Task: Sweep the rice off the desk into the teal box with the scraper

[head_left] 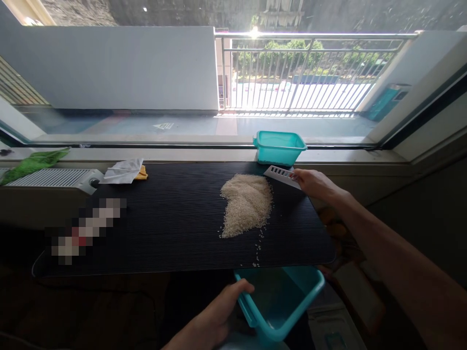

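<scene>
A heap of white rice [248, 204] lies on the dark table [175, 218], with a thin trail of loose grains running to the front edge. Below that edge, my left hand [222, 308] grips the rim of a turquoise plastic bin [284, 333], thumb over the rim. The bin's mouth faces up, close under the table edge. My right hand [310, 183] is closed on the end of a flat white slotted strip [279, 174]. The strip is at the back right of the table, just beyond the rice heap. Part of my left hand's fingers is hidden by the bin.
A smaller turquoise bin [280, 150] stands at the table's back edge by the window sill. White and yellow cloths [124, 171] lie at the back left, near a radiator [54, 179] with a green cloth [34, 163]. A blurred-out item [89, 228] is at the left.
</scene>
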`<state>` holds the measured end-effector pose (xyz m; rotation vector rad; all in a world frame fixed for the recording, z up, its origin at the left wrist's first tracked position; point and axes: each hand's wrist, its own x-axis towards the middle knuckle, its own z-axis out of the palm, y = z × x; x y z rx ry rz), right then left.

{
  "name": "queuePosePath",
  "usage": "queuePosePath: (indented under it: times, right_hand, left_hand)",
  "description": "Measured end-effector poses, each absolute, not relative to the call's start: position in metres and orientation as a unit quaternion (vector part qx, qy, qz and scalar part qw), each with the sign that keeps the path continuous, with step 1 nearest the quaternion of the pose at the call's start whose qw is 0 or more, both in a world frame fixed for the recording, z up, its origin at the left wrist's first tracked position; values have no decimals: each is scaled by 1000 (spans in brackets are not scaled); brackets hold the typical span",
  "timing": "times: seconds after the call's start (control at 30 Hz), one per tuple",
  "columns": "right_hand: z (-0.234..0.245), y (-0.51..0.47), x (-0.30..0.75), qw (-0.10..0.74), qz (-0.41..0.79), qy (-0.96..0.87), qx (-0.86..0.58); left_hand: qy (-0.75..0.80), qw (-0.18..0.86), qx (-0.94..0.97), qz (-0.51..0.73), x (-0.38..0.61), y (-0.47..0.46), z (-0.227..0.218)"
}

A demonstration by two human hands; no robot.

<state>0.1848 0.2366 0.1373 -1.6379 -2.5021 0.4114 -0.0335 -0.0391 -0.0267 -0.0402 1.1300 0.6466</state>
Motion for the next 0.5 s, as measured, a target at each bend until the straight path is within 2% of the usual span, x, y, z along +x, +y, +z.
queuePosePath:
  times: [0.5]
  right_hand:
    - [152,117,214,62,195,-834,-513]
  left_hand:
    - [508,816,27,274,-10,-23,-18]
